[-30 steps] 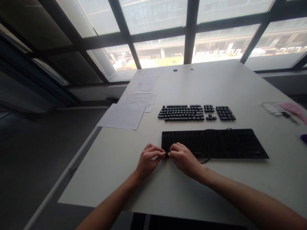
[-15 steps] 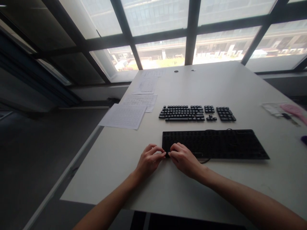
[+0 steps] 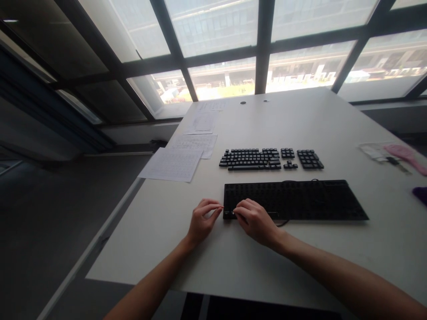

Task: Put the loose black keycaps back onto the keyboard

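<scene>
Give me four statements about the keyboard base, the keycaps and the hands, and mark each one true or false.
1. Both hands are at the near left corner of the keyboard base. True.
2. The loose keycaps lie nearer the person than the base. False: they lie beyond it, toward the window.
3. Paper sheets lie left of the keycaps. True.
4. The left hand rests on the paper sheets. False: it is beside the right hand, at the base.

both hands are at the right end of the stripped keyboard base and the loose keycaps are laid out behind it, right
Not quite. The head view shows the left hand and right hand at the near-left corner of the stripped keyboard base, not its right end. The loose keycaps are indeed laid out behind it on the table.
</scene>
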{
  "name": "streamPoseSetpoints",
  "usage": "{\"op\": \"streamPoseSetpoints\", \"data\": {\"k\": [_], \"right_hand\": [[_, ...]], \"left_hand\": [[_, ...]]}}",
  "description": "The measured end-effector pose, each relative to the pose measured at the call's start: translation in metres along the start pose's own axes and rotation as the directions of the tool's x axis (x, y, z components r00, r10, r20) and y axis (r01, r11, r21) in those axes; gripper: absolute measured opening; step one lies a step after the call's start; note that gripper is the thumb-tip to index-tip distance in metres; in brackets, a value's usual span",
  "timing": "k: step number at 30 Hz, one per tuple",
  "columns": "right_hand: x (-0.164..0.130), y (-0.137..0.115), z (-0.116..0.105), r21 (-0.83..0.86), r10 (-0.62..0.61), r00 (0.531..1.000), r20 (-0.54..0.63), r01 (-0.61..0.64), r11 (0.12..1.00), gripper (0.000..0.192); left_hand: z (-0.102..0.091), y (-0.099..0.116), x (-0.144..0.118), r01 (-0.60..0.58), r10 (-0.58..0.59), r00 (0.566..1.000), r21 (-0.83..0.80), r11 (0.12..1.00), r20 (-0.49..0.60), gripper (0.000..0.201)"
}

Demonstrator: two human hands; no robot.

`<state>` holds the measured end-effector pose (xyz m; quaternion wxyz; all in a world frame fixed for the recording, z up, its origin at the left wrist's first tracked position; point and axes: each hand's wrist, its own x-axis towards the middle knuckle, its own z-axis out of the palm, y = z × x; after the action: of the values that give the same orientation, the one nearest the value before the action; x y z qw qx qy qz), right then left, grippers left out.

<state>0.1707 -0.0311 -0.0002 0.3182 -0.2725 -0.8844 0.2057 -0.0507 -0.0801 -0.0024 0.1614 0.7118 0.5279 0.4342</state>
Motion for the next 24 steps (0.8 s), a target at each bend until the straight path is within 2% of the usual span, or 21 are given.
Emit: {"op": "streamPoseSetpoints", "data": {"k": [2, 4, 9, 13, 16, 20, 24], "right_hand": [[0.000, 0.003, -0.004, 0.034, 0.016, 0.998, -0.059, -0.014, 0.999, 0.017], [-0.001, 0.005, -0.008, 0.023, 0.011, 0.998, -0.062, -0.009, 1.000, 0.017], [-0.005, 0.005, -0.008, -0.096, -0.036, 0.996, 0.079, 0.043, 0.994, 0.023], [-0.005, 0.003, -0.005, -0.171, -0.012, 0.993, 0.118, 0.032, 0.985, 0.022], [-0.003, 0.002, -0.006, -0.144, -0.017, 0.995, 0.101, 0.032, 0.989, 0.021], [0.008, 0.012, -0.016, -0.078, 0.064, 0.997, -0.035, -0.067, 0.995, 0.023], [0.035, 0.040, -0.031, -0.164, 0.199, 0.970, -0.137, -0.220, 0.962, 0.024]], "left_hand": [[-0.002, 0.001, -0.001, -0.003, 0.004, 0.999, 0.021, 1.000, -0.036, 0.010], [-0.002, 0.000, -0.002, -0.063, 0.063, 0.998, 0.070, 0.996, 0.004, 0.011], [0.004, -0.003, -0.006, -0.169, 0.155, 0.984, 0.174, 0.970, 0.092, 0.012], [0.006, -0.003, -0.006, -0.158, 0.139, 0.984, 0.189, 0.969, 0.113, 0.012], [0.003, -0.001, 0.000, -0.104, 0.090, 0.991, 0.134, 0.986, 0.104, 0.014], [-0.002, -0.009, 0.027, -0.032, 0.030, 0.999, 0.127, 0.991, 0.019, 0.015], [0.002, -0.034, 0.074, -0.049, 0.049, 0.999, 0.278, 0.959, 0.005, 0.015]]}}
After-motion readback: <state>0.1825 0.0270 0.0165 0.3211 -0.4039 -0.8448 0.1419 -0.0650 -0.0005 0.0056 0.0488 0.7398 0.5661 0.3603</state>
